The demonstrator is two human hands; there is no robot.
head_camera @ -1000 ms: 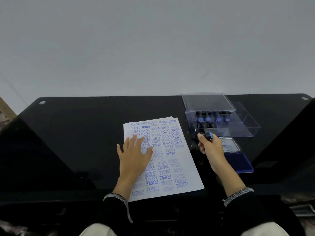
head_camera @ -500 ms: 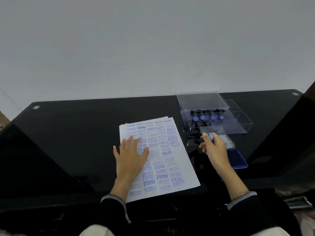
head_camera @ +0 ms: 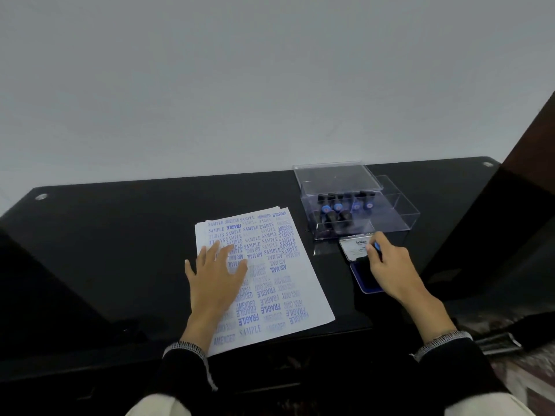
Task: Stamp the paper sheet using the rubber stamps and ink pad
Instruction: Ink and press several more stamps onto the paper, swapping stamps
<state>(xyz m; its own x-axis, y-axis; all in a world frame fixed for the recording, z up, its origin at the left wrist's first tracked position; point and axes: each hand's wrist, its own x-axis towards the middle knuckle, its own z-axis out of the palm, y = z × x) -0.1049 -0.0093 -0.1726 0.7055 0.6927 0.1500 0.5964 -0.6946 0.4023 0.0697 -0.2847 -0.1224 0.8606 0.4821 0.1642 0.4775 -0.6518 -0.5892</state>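
Two hands work: left hand [head_camera: 216, 276] flat on the paper sheet [head_camera: 270, 283]; right hand [head_camera: 390, 267] pinches a stamp [head_camera: 377, 247], seemingly touching the ink pad [head_camera: 365, 277].

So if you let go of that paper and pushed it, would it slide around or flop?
Probably both. The paper sheet looks thin and lies on a glossy black table, so a push would likely make it slide. That may be why the left hand rests flat on it. Lifted by one edge it would probably droop. More sheets seem to lie under it, so they might fan apart.
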